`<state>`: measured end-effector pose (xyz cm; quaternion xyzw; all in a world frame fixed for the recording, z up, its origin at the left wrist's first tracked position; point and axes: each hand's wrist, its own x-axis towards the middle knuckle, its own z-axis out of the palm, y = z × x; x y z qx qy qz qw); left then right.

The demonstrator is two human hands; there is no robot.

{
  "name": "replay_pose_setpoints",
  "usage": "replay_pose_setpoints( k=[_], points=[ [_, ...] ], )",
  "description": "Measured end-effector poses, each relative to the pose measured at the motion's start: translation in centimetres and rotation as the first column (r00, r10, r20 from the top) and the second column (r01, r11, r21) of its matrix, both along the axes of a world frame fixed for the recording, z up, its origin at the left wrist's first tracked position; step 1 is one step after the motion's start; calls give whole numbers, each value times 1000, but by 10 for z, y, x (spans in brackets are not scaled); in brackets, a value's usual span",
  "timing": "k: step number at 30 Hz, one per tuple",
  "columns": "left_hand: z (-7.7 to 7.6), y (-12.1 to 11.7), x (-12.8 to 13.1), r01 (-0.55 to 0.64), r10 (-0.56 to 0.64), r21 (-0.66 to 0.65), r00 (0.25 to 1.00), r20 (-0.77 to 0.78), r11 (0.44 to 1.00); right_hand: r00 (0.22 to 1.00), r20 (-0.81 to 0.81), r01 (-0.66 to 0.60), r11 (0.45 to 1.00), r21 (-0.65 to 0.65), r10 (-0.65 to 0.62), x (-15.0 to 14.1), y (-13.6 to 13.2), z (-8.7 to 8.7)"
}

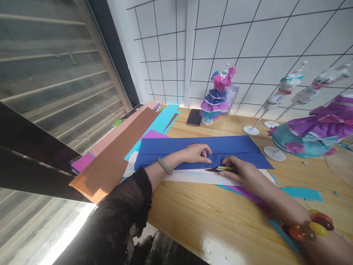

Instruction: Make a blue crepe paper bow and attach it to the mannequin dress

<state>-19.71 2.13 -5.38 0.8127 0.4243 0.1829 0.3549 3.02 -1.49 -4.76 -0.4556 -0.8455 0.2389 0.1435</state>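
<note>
A long sheet of dark blue paper [182,144] lies on the table, with a fold or cut line running along its length. My left hand [194,154] rests on this sheet, fingers curled and thumb bent in at its near part; the exact contact at the fingertips is hard to make out. Just to the right, my right hand [241,171] is closed around a slim yellow-and-black utility knife [224,168], its dark pointed tip aimed left near the sheet's front edge. White paper [193,177] shows beneath the blue one, with purple paper [246,192] partly under it.
Brown paper [116,158] and turquoise paper [156,127] lie to the left. A phone [194,117] sits at the back beside a small dress form in a tiered paper dress [213,99]. More dress forms [288,86] and a purple-and-turquoise dress [317,129] stand right. A turquoise scrap [302,193] lies nearby.
</note>
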Motion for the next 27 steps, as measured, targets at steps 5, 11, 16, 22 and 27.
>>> replay_pose_setpoints(
  k=[5,11,16,22,27],
  points=[
    [0,0,1,7,-7,21,1000,-24,1000,1000,20,-11,1000,-4,11,2,1,0],
    [0,0,1,-1,2,21,1000,-25,1000,999,27,-32,999,-7,32,-2,1,4],
    [-2,0,1,-4,4,14,1000,-3,1000,997,36,-65,998,-16,65,-6,0,8],
    [-2,0,1,4,-4,3,1000,11,1000,998,31,-58,997,-44,60,-4,0,7],
    [-1,0,1,8,-8,0,1000,-10,1000,998,15,-60,998,-33,60,-3,1,3]
  ],
)
